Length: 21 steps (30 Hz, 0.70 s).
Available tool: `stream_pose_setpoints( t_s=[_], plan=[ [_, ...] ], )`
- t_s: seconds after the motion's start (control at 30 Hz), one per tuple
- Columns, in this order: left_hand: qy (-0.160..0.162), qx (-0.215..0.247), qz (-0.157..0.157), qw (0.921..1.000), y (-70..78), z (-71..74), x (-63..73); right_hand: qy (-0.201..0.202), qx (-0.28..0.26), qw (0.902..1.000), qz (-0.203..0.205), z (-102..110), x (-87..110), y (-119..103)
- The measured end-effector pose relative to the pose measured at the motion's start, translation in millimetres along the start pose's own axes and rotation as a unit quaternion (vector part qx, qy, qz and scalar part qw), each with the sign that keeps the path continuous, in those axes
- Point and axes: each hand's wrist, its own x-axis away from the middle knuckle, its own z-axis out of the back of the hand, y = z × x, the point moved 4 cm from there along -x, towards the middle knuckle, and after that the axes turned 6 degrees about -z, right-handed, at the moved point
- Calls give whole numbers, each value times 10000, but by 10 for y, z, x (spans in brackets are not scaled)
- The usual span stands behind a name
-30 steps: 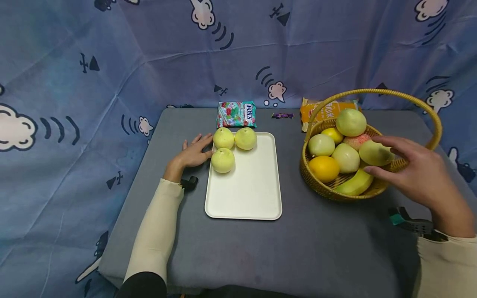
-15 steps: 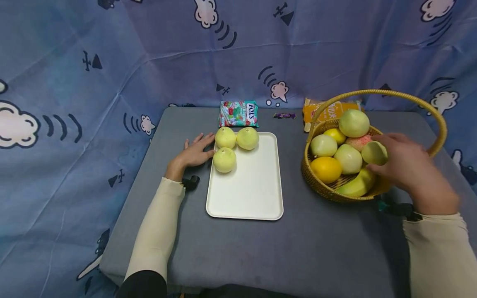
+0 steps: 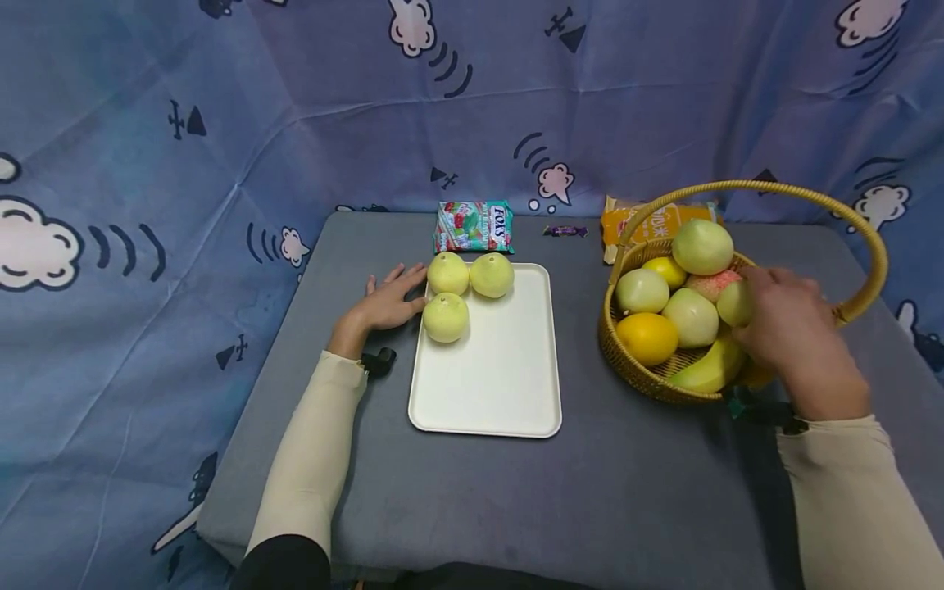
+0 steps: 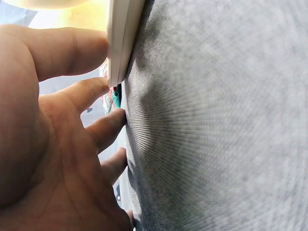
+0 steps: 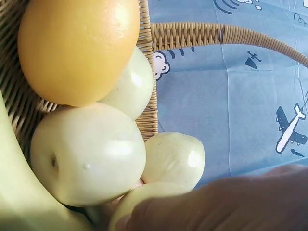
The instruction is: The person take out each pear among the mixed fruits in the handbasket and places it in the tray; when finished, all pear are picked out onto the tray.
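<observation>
- Head view: a pale green fruit (image 3: 732, 305) sits in the wicker basket (image 3: 627, 374), under the right hand (image 3: 800, 328). It may be a pear or an apple; too much of it is covered to tell.
- The right hand has its fingers and thumb around this fruit. I cannot tell how tight the grip is, or if the fruit is lifted.
- The fruit looks firm and smooth, and should be light enough for one hand. Its skin may be a bit slippery, and a hard squeeze or bump could bruise it. Its round middle is a good place to hold, thumb on one side and fingers on the other.
- Close by lie a reddish fruit (image 3: 708, 283) and a banana (image 3: 704, 370); an orange (image 3: 647, 339) is farther left.
- The left hand (image 3: 385, 301) has its fingers spread wide. Its thumb and first finger seem to touch the edge of the white tray (image 3: 487, 377).
- Three yellow-green fruits (image 3: 446, 318) sit in the tray's far left corner.
- Behind the tray are a FOX'S bag (image 3: 474, 227) and a purple sweet (image 3: 565, 231).
</observation>
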Motion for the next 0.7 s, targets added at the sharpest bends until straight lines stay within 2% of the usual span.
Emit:
stream_pose_setpoints(
  t_s=[0.17,0.33,0.43,0.5,0.6,0.7],
  plan=[
    [2,33,41,10000,24,10,17,309,-353,9986,-228,51,65,-28],
    [11,21,62,10000,24,0,17,1035,-948,9901,-55,147,243,-65],
    [-3,17,73,10000,19,-6,16,1510,-1281,9802,91,202,372,-111],
    [2,3,80,10000,18,-7,17,1689,-1556,9732,119,230,444,-146],
    [22,-22,72,10000,18,-4,18,1779,-2094,9613,175,258,524,-215],
    [43,-35,59,10000,20,-4,17,1681,-2797,9441,456,275,567,-309]
  ],
)
